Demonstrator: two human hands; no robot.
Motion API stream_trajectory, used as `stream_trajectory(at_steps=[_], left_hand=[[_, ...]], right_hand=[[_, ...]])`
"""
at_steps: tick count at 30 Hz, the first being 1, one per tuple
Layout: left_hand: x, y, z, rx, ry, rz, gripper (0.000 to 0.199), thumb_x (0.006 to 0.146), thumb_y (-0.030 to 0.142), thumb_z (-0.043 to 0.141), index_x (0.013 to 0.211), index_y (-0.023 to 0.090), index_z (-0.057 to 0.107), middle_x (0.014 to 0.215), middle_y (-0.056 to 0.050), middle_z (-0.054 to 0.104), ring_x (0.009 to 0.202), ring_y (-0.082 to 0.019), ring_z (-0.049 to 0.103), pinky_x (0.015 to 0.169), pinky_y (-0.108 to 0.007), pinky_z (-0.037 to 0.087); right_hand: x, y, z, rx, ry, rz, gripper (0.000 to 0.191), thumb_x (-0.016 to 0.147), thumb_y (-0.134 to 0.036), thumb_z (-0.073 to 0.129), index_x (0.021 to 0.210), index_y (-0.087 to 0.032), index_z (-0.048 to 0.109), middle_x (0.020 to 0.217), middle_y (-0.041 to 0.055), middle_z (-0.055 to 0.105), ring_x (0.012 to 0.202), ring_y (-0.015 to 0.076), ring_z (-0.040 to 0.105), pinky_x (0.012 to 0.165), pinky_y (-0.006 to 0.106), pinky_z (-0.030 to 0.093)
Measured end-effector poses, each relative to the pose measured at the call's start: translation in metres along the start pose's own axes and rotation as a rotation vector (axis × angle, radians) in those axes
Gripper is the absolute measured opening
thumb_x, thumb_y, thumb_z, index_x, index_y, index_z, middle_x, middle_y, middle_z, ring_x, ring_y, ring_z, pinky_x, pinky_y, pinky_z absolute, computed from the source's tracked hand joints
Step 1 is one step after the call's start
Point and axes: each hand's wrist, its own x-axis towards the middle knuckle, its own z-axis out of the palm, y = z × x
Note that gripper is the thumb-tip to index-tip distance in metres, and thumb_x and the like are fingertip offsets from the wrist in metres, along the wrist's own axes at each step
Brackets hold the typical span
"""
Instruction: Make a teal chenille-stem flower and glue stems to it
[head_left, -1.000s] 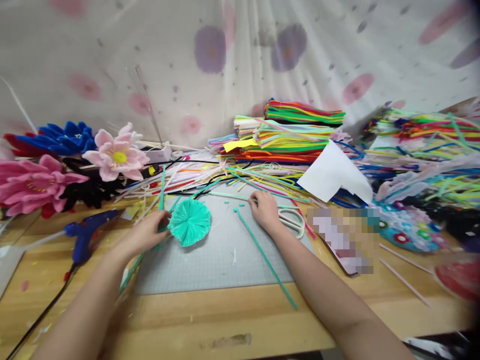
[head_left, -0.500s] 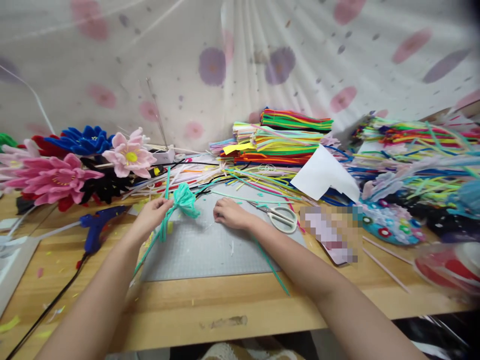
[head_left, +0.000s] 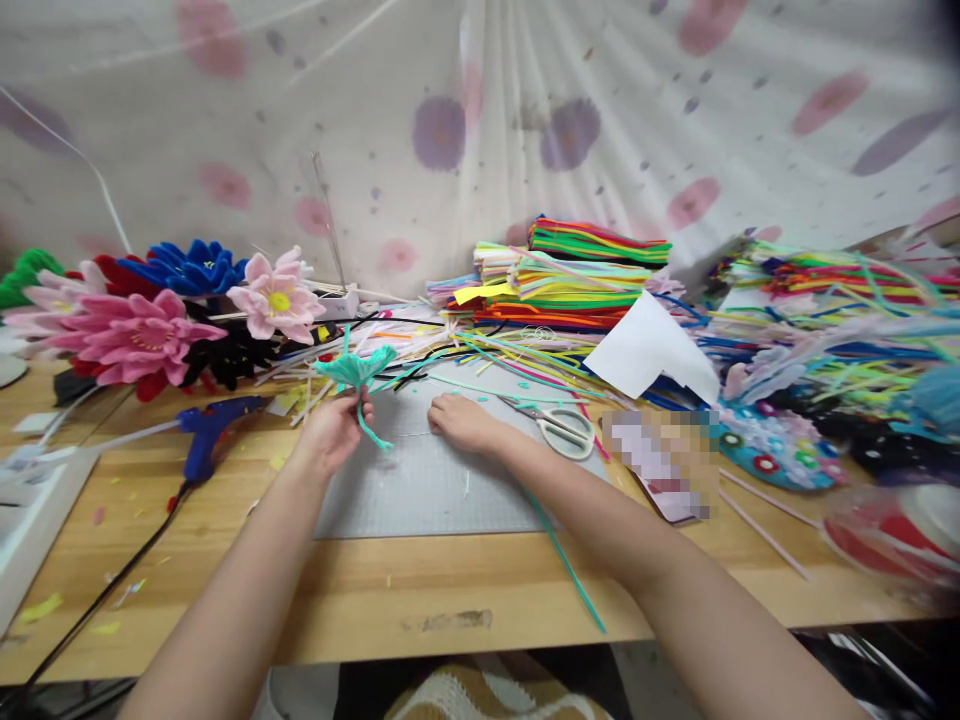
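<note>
My left hand [head_left: 341,432] is closed around the gathered base of a teal pipe-cleaner flower [head_left: 356,368], whose petals fan out above the fingers. One teal strand hangs below them and curls to the right. Over the grey cutting mat [head_left: 420,500], my right hand [head_left: 461,422] is low, its fingers curled together. A thin pale line runs from near the flower to these fingers; what they pinch is too small to make out. Scissors [head_left: 562,432] with pale handles lie right of this hand. Partly under my right forearm is a loose teal pipe cleaner [head_left: 570,575].
A blue glue gun [head_left: 206,435] with its cord lies left, below finished fuzzy flowers [head_left: 142,335]. Stacked pipe-cleaner bundles [head_left: 570,275] stand at the back. White paper [head_left: 649,350], a blurred-out phone-like item [head_left: 656,470] and a clear-and-red container [head_left: 892,535] are on the right.
My left hand has turned the teal flower from lying sideways to petals up, and the long stems now point away from me. My right hand stays nearly in place. The view has shifted slightly.
</note>
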Motion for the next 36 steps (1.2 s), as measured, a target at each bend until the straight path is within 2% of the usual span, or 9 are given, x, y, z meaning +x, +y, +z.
stream_trajectory(at_steps=[5,8,14,19,24,27,30,32,36], left_hand=[[-0.001,-0.008,0.003,-0.086,-0.002,0.028,0.017,0.080,0.007,0.039,0.067,0.014,0.047,0.048,0.008,0.030,0.031,-0.001,0.019,0.028,-0.012,0.012],[-0.004,-0.013,0.002,-0.108,0.031,0.033,0.015,0.083,0.018,0.044,0.069,0.015,0.048,0.044,0.011,0.017,0.030,-0.002,0.014,0.027,-0.013,0.009],[-0.004,-0.016,0.003,-0.154,0.109,0.078,0.015,0.082,0.017,0.045,0.067,0.016,0.048,0.040,0.011,0.014,0.029,-0.002,0.012,0.028,-0.014,0.009],[-0.006,-0.013,0.003,-0.094,0.146,0.230,0.012,0.076,0.021,0.051,0.066,0.016,0.047,0.040,0.011,0.017,0.030,-0.002,0.013,0.029,-0.015,0.009],[-0.002,-0.018,0.012,-0.011,0.204,0.407,0.007,0.071,0.019,0.051,0.066,0.017,0.046,0.041,0.011,0.020,0.031,-0.002,0.016,0.032,-0.015,0.009],[0.005,-0.026,0.022,0.024,0.232,0.327,0.007,0.074,0.016,0.043,0.067,0.017,0.044,0.040,0.011,0.020,0.030,-0.002,0.016,0.032,-0.015,0.008],[0.010,-0.039,0.033,0.058,0.183,0.230,0.008,0.075,0.014,0.038,0.071,0.017,0.045,0.039,0.011,0.024,0.030,-0.003,0.016,0.032,-0.014,0.008],[0.012,-0.049,0.039,0.085,0.146,0.231,0.007,0.075,0.014,0.039,0.077,0.017,0.045,0.041,0.010,0.032,0.030,-0.003,0.020,0.032,-0.014,0.011],[0.015,-0.069,0.049,0.106,0.147,0.237,0.013,0.076,0.014,0.041,0.089,0.019,0.043,0.056,0.003,0.054,0.039,-0.007,0.044,0.039,-0.015,0.033]], right_hand=[[-0.002,0.005,0.004,0.012,0.078,0.065,0.020,0.089,-0.015,0.036,0.094,-0.010,0.054,0.089,0.0094,0.058,0.081,0.0156,0.048,0.074,0.027,0.034],[-0.003,0.009,0.005,-0.006,0.099,0.059,0.019,0.088,-0.020,0.041,0.098,-0.011,0.054,0.095,0.0098,0.058,0.087,0.0165,0.048,0.077,0.027,0.034],[0.003,0.005,0.008,-0.172,0.004,0.042,0.023,0.088,-0.013,0.034,0.094,-0.010,0.056,0.096,0.0144,0.058,0.087,0.0200,0.051,0.075,0.031,0.035],[0.003,0.003,-0.015,-0.099,0.010,0.183,0.025,0.088,-0.013,0.030,0.100,-0.010,0.052,0.092,0.0136,0.061,0.083,0.0205,0.054,0.068,0.028,0.036],[-0.016,0.009,-0.035,0.109,0.226,0.359,0.025,0.089,-0.021,0.034,0.108,-0.015,0.050,0.097,0.0090,0.063,0.087,0.0182,0.056,0.068,0.026,0.035],[-0.034,0.013,-0.028,0.315,0.277,0.458,0.023,0.087,-0.027,0.039,0.101,-0.020,0.056,0.093,0.0047,0.065,0.083,0.0162,0.057,0.068,0.024,0.035],[-0.050,0.014,-0.012,0.519,0.344,0.571,0.023,0.086,-0.029,0.039,0.089,-0.019,0.060,0.077,0.0022,0.063,0.069,0.0136,0.054,0.062,0.023,0.034],[-0.056,0.011,-0.003,0.624,0.413,0.599,0.021,0.084,-0.028,0.040,0.086,-0.018,0.058,0.067,0.0002,0.059,0.062,0.0121,0.051,0.058,0.022,0.033],[-0.056,-0.007,0.003,0.772,0.390,0.548,0.016,0.081,-0.024,0.040,0.084,-0.018,0.055,0.055,-0.0037,0.052,0.054,0.0104,0.048,0.055,0.020,0.032]])
